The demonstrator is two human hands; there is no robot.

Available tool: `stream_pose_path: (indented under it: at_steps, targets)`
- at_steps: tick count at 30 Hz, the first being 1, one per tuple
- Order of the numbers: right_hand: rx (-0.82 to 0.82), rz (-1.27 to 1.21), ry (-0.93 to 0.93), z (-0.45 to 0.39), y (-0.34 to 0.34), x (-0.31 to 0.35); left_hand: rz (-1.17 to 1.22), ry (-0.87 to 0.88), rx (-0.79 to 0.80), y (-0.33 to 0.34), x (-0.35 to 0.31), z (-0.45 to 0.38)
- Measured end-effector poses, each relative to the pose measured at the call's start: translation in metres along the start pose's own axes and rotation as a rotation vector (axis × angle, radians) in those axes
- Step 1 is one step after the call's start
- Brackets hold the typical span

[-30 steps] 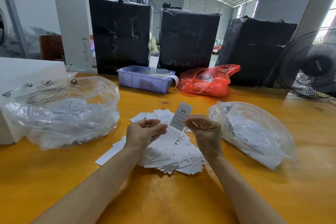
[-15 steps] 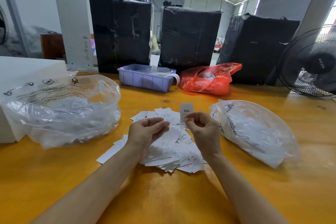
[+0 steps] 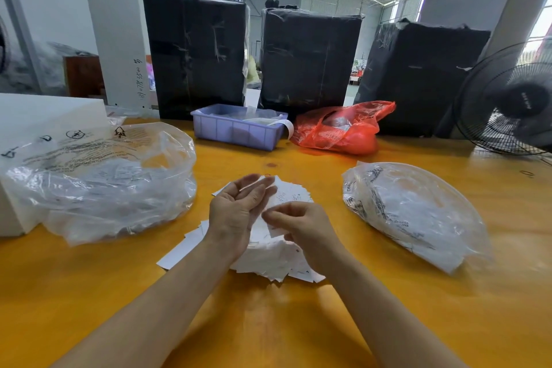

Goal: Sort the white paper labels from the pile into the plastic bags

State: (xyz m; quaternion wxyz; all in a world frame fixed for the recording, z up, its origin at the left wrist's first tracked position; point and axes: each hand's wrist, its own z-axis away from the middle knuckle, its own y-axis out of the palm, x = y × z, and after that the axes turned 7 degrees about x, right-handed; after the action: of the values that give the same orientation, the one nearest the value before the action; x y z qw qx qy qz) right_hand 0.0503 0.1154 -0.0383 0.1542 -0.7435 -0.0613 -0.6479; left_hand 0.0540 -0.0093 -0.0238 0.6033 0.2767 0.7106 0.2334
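Note:
A pile of white paper labels (image 3: 268, 261) lies on the orange table (image 3: 298, 323) right in front of me. My left hand (image 3: 237, 213) hovers over the pile, palm up with its fingers straight. My right hand (image 3: 303, 225) is just right of it, fingers curled, pinching one white label (image 3: 275, 230) low between the two hands. A large clear plastic bag (image 3: 104, 185) with labels inside sits to the left. A second, flatter clear bag (image 3: 415, 212) holding labels lies to the right.
At the back of the table stand a purple plastic bin (image 3: 239, 130) and a red plastic bag (image 3: 339, 131), with black wrapped bales (image 3: 197, 54) behind them. A black fan (image 3: 513, 104) is at the far right, and a white box (image 3: 27, 116) is behind the left bag.
My right hand has brought the XXL label down from upright to low between my hands. My left hand has uncurled into a flat, palm-up pose.

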Motion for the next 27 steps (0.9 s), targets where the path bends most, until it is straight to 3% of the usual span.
stream_pose_path:
  at_steps: [4,8,12,18,20,23,27]
  targets:
    - [-0.133,-0.102,0.016,-0.002,-0.008,0.002,-0.092,0.012,0.01,-0.005,0.002,-0.001]
    - [-0.223,-0.099,-0.023,-0.003,-0.014,0.006,-0.416,-0.009,0.068,-0.011,0.006,-0.002]
    - [-0.204,0.194,-0.164,0.001,-0.015,0.009,-0.727,-0.096,0.199,-0.011,0.005,-0.001]
    - [-0.141,0.588,-0.278,0.003,-0.014,0.011,-0.986,-0.02,0.113,-0.013,0.004,-0.001]
    - [-0.214,0.526,-0.305,0.003,-0.015,0.013,-0.965,-0.045,0.112,-0.015,0.003,-0.002]
    - [-0.338,0.319,-0.311,0.002,-0.025,0.015,-0.749,-0.115,0.068,-0.016,0.003,-0.002]
    - [-0.365,0.037,-0.26,0.003,-0.034,0.015,-0.543,-0.175,-0.021,-0.016,0.003,-0.004]
